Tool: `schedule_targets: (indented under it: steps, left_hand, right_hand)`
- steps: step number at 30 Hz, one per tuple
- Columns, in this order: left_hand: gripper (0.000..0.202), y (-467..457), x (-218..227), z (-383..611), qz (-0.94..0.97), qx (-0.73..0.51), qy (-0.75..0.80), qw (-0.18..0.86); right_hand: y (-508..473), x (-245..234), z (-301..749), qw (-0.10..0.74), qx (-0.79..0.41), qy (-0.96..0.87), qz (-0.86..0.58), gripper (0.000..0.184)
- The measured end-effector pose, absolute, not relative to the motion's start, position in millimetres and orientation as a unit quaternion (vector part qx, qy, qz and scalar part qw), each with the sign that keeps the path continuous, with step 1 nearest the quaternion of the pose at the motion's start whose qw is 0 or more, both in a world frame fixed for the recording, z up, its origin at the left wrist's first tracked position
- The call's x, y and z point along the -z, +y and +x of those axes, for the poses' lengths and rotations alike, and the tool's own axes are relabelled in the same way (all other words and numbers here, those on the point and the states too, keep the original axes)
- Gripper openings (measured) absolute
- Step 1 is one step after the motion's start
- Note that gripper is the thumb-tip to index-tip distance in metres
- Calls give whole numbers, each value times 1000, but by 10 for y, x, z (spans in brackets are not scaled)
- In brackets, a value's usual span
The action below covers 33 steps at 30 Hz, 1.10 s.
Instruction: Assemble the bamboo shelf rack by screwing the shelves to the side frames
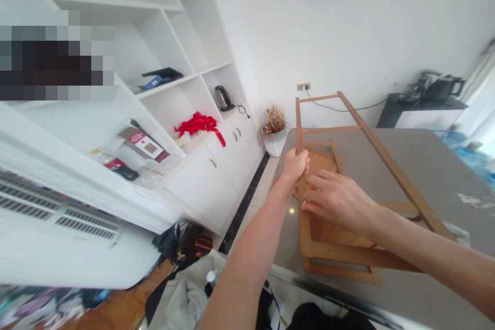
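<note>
A light-brown wooden frame [369, 126] of slim rails, perhaps furniture, stands tilted on the grey table [417, 160]. My left hand [296, 163] is closed around its left rail. Just below, my right hand [334, 196] has its fingers bent together against the same rail. A tiny shiny spot shows at those fingertips; what they pinch, if anything, is too small to make out. Behind my right hand and inside the frame lie flat wooden panels [323, 162], partly hidden.
White shelving at left holds a red cloth [199, 125], a kettle [223, 98], a cola bottle [118, 165] and a box [145, 144]. Dried plants fill a white pot [275, 142]. A black coffee-machine stand [419, 108] is beyond the table. Clothing [181, 289] lies below at left.
</note>
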<state>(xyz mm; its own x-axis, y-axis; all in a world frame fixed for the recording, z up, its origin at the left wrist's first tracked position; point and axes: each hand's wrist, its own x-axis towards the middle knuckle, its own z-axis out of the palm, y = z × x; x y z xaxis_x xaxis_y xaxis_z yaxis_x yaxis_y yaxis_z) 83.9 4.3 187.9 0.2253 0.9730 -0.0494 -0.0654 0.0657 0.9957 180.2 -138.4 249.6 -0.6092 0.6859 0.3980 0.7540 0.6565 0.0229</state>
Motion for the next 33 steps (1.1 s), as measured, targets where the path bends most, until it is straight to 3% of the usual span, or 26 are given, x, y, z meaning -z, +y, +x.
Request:
schedule_targets:
  steps: [26, 33]
  left_hand:
    - [21, 6, -1904, 839, 513, -449, 443, 582]
    - [21, -64, -1944, 862, 501, -451, 436, 596]
  right_hand:
    - [-1703, -2371, 1558, 236, 112, -781, -568, 28]
    - [-1597, -2547, 1727, 176, -57, -826, -533, 32]
